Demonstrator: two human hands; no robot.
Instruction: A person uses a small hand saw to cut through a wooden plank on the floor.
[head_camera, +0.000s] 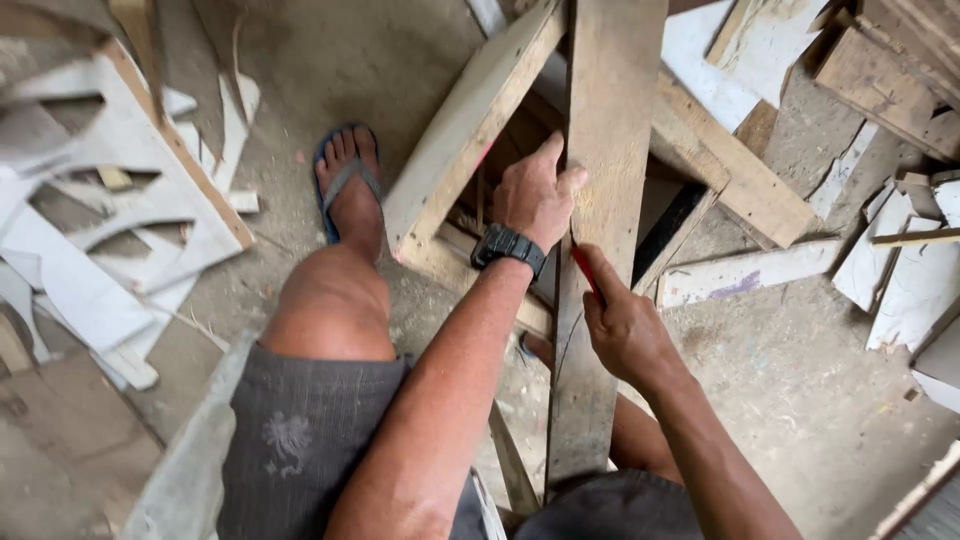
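Rough wood and dusty concrete around us.

Our left hand (535, 195) rests on a wooden plank (600, 240), grey-brown, unplaned, matt, with coarse grain and scuffs. Our right hand (625, 325) pinches a red pencil (585, 270) with a smooth, slightly glossy coat. The wooden frame (470, 130) beneath looks pale, dry and rough-sawn. On our wrist sits a black watch (508, 247) of matt plastic. Our shorts (310, 440) are dark grey cloth, soft and faded. The flip-flop (340, 180) is blue rubber. The concrete floor (800, 380) is matt and dusty, and the white-painted board offcuts (110, 230) show chipped, chalky faces.
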